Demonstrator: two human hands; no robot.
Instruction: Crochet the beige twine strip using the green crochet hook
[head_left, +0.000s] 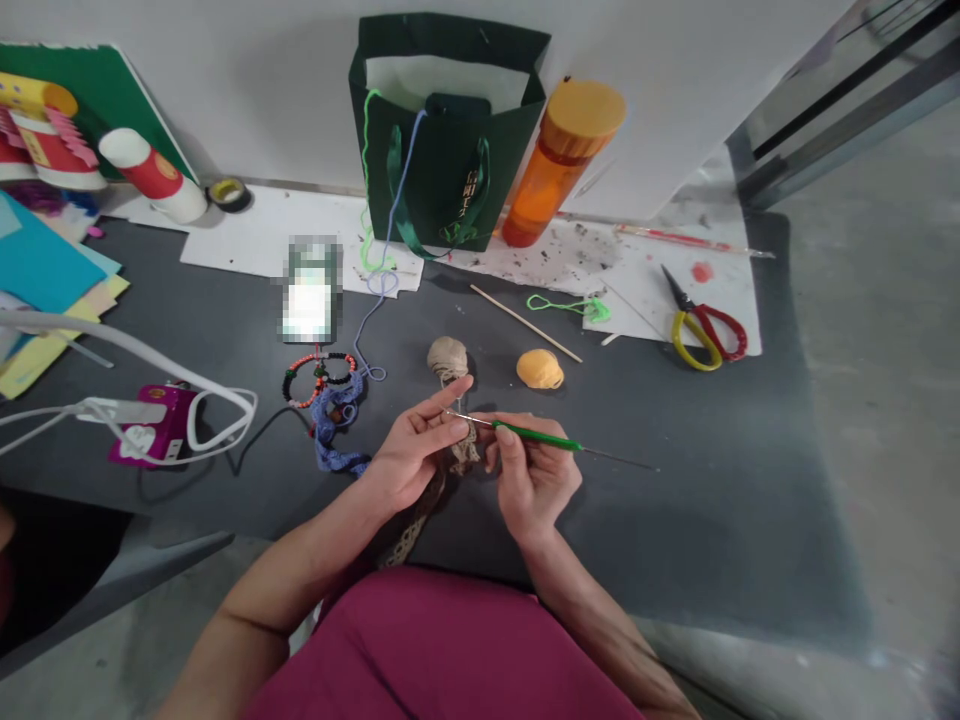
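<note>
My right hand (536, 475) is closed around the green handle of a crochet hook (540, 436), whose metal tip points left toward my other hand. My left hand (412, 440) pinches a strip of beige crochet work (465, 450) near the hook tip, forefinger stretched out. From there the crocheted strip hangs toward my lap, partly hidden behind the left hand. A beige ball of yarn (447, 358) lies just beyond my fingers, with its strand running to the work. Right of it rests a yellow ball of yarn (540, 370).
Scissors (705, 325), a wooden stick (525, 322) and green yarn (570, 305) lie on the dark table. Behind stand a dark green paper bag (442, 150) and an orange bottle (562, 165). Blue crochet work (334, 425), beads, a blurred phone (310, 290) and white cables (150, 345) are left.
</note>
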